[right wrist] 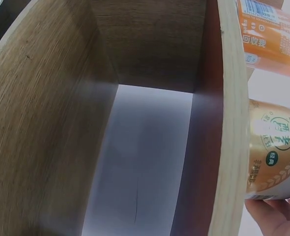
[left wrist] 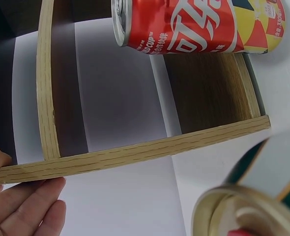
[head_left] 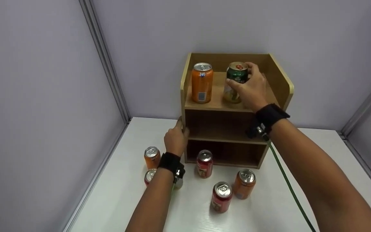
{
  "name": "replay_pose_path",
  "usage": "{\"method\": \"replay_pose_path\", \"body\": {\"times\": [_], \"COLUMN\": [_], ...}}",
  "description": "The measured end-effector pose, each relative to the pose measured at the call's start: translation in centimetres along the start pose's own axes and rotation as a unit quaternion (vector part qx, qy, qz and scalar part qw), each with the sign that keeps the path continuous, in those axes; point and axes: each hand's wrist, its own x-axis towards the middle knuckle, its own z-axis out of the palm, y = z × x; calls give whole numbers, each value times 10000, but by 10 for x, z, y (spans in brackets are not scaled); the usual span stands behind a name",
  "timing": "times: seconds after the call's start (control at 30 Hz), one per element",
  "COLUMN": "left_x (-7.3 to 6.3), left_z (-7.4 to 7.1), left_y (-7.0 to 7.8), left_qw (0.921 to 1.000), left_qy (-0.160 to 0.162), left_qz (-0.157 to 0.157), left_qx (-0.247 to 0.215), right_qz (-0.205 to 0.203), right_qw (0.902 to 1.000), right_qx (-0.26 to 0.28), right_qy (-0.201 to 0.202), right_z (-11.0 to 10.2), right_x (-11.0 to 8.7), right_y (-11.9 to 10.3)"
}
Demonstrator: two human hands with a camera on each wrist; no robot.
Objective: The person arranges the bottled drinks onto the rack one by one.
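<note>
On the top shelf [head_left: 218, 96], right of an upright orange can [head_left: 202, 84] and apart from it, a green and gold can [head_left: 236, 74] is in the grip of the right hand [head_left: 253, 86]. Its thumb lies across the can's near side, while the fingers wrap round the far right side; the lid stands free above them. The can looks close to upright near the front edge (whether its base bears fully on the board, I cannot tell). To handle it well, it seems best to bring the base down level, well back from that edge, and to loosen thumb and fingers together so that the can does not tip or nudge its neighbour. The right side of the shelf seems to leave room for the knuckles to draw clear. Lower and to the left, the left hand [head_left: 175, 139] grips the left side panel [left wrist: 135, 153] of the wooden unit, thumb inside and fingers outside; a firm, quiet hold there should help against any push from above. Farther out, on the white table [head_left: 269, 214], a red can [head_left: 204, 165] stands just before the unit, with another red can [head_left: 221, 200] and an orange one [head_left: 244, 186] nearer and to the right. More cans stand left, partly hidden by the left forearm [head_left: 151, 203].
</note>
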Motion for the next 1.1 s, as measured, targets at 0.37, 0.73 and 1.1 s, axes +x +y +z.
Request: {"method": "replay_pose_path", "body": {"times": [0.37,0.73,1.1], "left_x": [2,1,2], "left_z": [0,2,-4], "left_y": [-1,2,7], "left_qw": [9999,10000,9999], "left_qy": [71,-73,-88], "left_qz": [80,1,43], "left_qx": [31,-61,-25], "right_qz": [-286,-751,-1224], "right_qw": [9980,9946,9884], "right_qx": [-435,-599,-740], "right_qy": [-365,-392,-516], "right_z": [-9,-48,-63], "right_x": [-2,-35,-98], "right_y": [6,17,13]}}
